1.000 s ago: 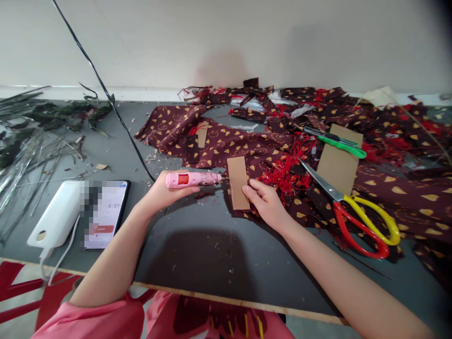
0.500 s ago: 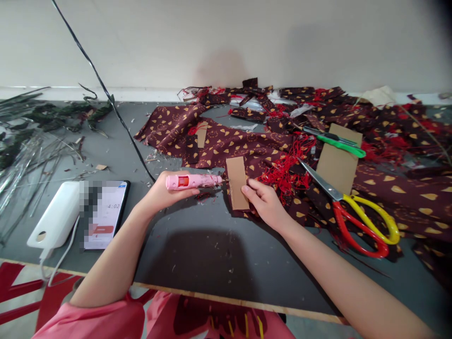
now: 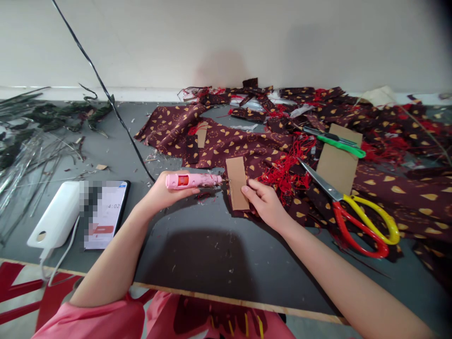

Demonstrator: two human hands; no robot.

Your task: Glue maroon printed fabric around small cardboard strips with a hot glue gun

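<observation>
My left hand [image 3: 164, 196] is closed around a pink hot glue gun [image 3: 197, 180], whose nozzle points right. The nozzle tip is at the left edge of a small cardboard rectangle [image 3: 238, 184]; whether it touches I cannot tell. My right hand [image 3: 265, 202] pinches that cardboard at its right edge, thumb on top and fingers partly hidden beneath. Maroon fabric [image 3: 243, 141] with yellow drop shapes lies under and behind the cardboard. A tangle of red threads [image 3: 291, 172] sits just beyond my right hand.
Scissors [image 3: 353, 207] with red and yellow handles and a green cutter [image 3: 342, 145] lie right, by a larger cardboard piece [image 3: 332, 174]. At left are a phone [image 3: 106, 216], a white power bank [image 3: 56, 216] and clear sticks [image 3: 28, 174]. A black cord [image 3: 95, 73] hangs across.
</observation>
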